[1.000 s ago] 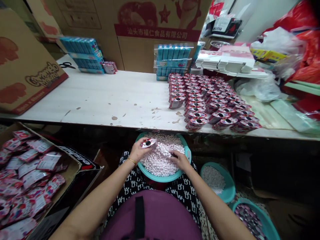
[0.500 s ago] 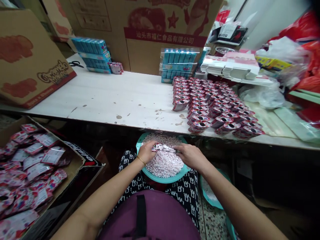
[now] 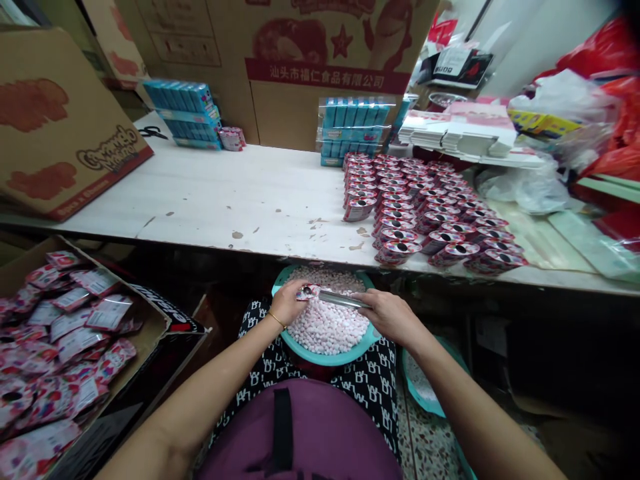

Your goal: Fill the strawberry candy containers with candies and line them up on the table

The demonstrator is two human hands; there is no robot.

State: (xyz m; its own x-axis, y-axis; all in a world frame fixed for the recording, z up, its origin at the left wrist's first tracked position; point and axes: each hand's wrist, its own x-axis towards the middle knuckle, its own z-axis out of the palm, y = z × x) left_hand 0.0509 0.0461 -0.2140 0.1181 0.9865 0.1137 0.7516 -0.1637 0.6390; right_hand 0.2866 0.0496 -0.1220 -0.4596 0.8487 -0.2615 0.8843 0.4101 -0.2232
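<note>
A teal basin (image 3: 325, 361) full of small pale pink and white pieces (image 3: 330, 328) rests on my lap. Over its left part, my left hand (image 3: 290, 303) is closed on a small red and white packet (image 3: 308, 292) with a dark round hole facing up. My right hand (image 3: 391, 312), over the basin's right edge, grips a shiny metal scoop (image 3: 343, 299). The scoop points left, its tip at the packet's opening. Its inside looks mostly bare, though this is hard to tell.
Many upright packets (image 3: 430, 210) stand on the right of the white table (image 3: 215, 193), near blue packs (image 3: 355, 123). An open carton (image 3: 165, 317) of flat packets is at left. Cardboard boxes (image 3: 70, 127) stand behind; another teal basin (image 3: 425, 400) sits low at right.
The scoop, heaped with pieces before, now shows its bare metal against the packet. My left hand has shifted slightly left, and my right hand slightly right.
</note>
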